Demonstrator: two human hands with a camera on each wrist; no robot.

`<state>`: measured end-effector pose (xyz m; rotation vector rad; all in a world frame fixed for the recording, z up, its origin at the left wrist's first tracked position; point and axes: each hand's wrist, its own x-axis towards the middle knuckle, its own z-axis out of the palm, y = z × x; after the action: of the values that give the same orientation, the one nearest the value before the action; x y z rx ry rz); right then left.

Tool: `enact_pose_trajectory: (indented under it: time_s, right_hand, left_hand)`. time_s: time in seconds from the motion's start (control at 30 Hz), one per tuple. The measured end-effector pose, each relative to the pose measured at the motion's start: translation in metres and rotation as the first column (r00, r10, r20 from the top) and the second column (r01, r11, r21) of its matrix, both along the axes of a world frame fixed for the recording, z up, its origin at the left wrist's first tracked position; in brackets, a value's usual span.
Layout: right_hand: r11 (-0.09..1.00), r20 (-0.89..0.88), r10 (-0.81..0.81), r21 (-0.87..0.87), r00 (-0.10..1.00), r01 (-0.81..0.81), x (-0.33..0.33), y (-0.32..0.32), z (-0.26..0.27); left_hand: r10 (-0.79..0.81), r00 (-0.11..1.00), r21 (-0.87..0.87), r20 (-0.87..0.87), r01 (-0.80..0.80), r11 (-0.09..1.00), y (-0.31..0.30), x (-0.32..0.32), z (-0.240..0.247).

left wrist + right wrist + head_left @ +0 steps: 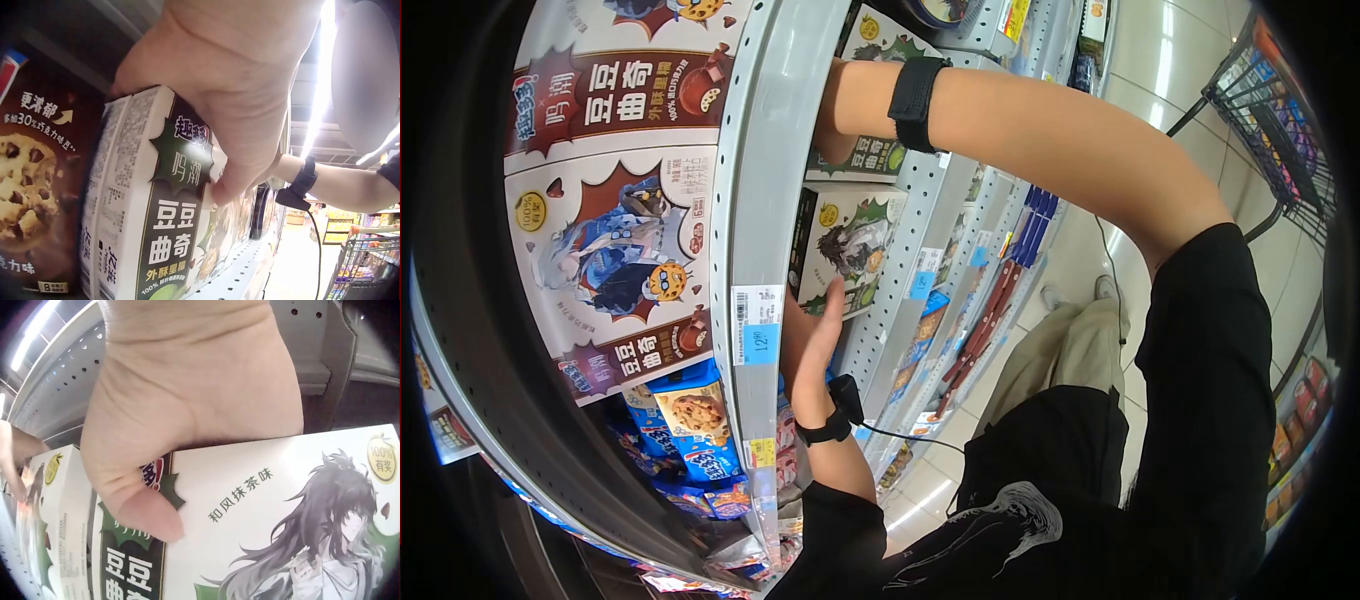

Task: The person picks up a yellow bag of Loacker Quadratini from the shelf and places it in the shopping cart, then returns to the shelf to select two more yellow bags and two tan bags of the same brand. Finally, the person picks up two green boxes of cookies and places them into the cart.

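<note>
My left hand [810, 350] reaches onto a shelf and grips a white-and-green cookie box [850, 250] with a cartoon figure on its front. In the left wrist view, the thumb [228, 187] lies along the box's front edge while the other fingers pass out of sight over its top. My right hand [835, 120] holds another such green-and-white cookie box [250, 512] farther along the shelf. Its thumb [153, 515] presses on the printed front; the remaining fingers are hidden behind the box. Both boxes stand upright.
A brown cookie box [37, 181] stands beside the left hand's box. Above, a grey perforated shelf [765, 190] carries brown-and-white cookie boxes [620, 250] and blue cookie packs [695, 420]. Price tags [757, 325] line its edge. A shopping cart [1280, 130] stands in the aisle.
</note>
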<state>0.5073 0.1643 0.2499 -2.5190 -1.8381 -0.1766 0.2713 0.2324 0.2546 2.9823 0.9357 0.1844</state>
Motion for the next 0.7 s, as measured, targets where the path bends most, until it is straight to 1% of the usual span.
enact_pose_trajectory:
  time_s: [0.03, 0.07, 0.1, 0.13, 0.17, 0.2, 0.23, 0.27, 0.3, 0.33, 0.4, 0.43, 0.5, 0.53, 0.6, 0.63, 0.67, 0.7]
  right_hand:
    - [0.999, -0.022, -0.012, 0.042, 1.0, 0.013, 0.0, 0.002, -0.003]
    - [0.995, -0.035, 0.017, 0.103, 0.999, -0.014, -0.001, -0.001, -0.003]
    - [0.979, 0.018, 0.041, 0.197, 0.999, -0.044, 0.009, 0.023, -0.021]
    - [0.968, -0.041, 0.06, 0.247, 0.997, -0.048, 0.015, 0.044, -0.032]
    - [0.955, -0.092, 0.069, 0.295, 0.993, -0.039, 0.014, 0.048, -0.033]
    - [0.953, -0.088, 0.016, 0.302, 0.996, 0.012, 0.015, 0.05, -0.035]
    - [0.972, -0.138, -0.006, 0.231, 0.99, 0.038, 0.015, 0.049, -0.032]
    - [0.983, -0.148, -0.002, 0.179, 0.989, 0.028, 0.007, 0.023, -0.017]
    - [0.992, -0.155, 0.002, 0.127, 0.988, 0.018, -0.001, -0.002, -0.002]
    - [0.991, -0.161, 0.001, 0.13, 0.987, 0.02, 0.001, 0.005, -0.006]
    - [0.998, -0.108, -0.022, -0.057, 0.994, 0.016, 0.008, 0.031, -0.015]
    - [0.998, -0.112, -0.022, -0.056, 0.993, 0.016, 0.007, 0.037, -0.016]
    - [0.988, -0.031, 0.052, -0.146, 0.998, -0.056, 0.008, 0.047, -0.016]
    - [0.988, -0.033, 0.049, -0.146, 0.998, -0.053, 0.01, 0.054, -0.018]
    - [0.981, -0.094, 0.106, -0.152, 0.99, -0.119, 0.017, 0.069, -0.022]
    - [0.976, -0.124, 0.135, -0.154, 0.983, -0.153, 0.017, 0.067, -0.02]
    - [0.977, -0.124, 0.132, -0.154, 0.983, -0.151, 0.015, 0.065, -0.02]
    - [0.986, -0.084, 0.105, -0.122, 0.991, -0.115, 0.011, 0.063, -0.02]
  left_hand:
    - [-0.001, 1.0, -0.001, -0.008, 0.001, 1.0, 0.002, 0.0, -0.001]
    - [0.003, 1.0, -0.019, -0.001, -0.003, 1.0, 0.005, 0.0, -0.002]
    - [0.014, 1.0, -0.034, -0.004, -0.014, 0.999, 0.007, -0.003, -0.003]
    - [0.022, 0.999, 0.038, -0.033, -0.021, 0.999, 0.004, -0.002, -0.002]
    - [-0.02, 0.999, 0.05, -0.03, 0.021, 0.999, 0.01, -0.005, -0.005]
    - [-0.05, 0.999, 0.052, -0.011, 0.05, 0.997, 0.012, -0.005, -0.007]
    - [-0.079, 0.997, 0.055, 0.008, 0.079, 0.995, 0.013, -0.005, -0.008]
    - [-0.083, 0.997, 0.058, -0.001, 0.083, 0.995, 0.017, -0.006, -0.011]
    - [-0.133, 0.991, 0.109, 0.014, 0.131, 0.985, 0.022, -0.007, -0.014]
    - [-0.182, 0.983, 0.161, 0.028, 0.175, 0.971, 0.025, -0.008, -0.015]
    - [-0.192, 0.981, 0.167, 0.025, 0.186, 0.968, 0.025, -0.007, -0.015]
    - [-0.202, 0.979, 0.171, 0.028, 0.195, 0.966, 0.024, -0.008, -0.015]
    - [-0.197, 0.98, 0.174, 0.024, 0.19, 0.966, 0.025, -0.008, -0.015]
    - [-0.192, 0.981, 0.177, 0.022, 0.185, 0.967, 0.025, -0.008, -0.015]
    - [-0.201, 0.979, 0.189, 0.016, 0.195, 0.962, 0.024, -0.007, -0.014]
    - [-0.206, 0.979, 0.202, 0.012, 0.199, 0.959, 0.024, -0.007, -0.014]
    - [-0.208, 0.978, 0.202, 0.011, 0.202, 0.958, 0.024, -0.007, -0.014]
    - [-0.214, 0.977, 0.207, 0.009, 0.208, 0.956, 0.026, -0.008, -0.014]
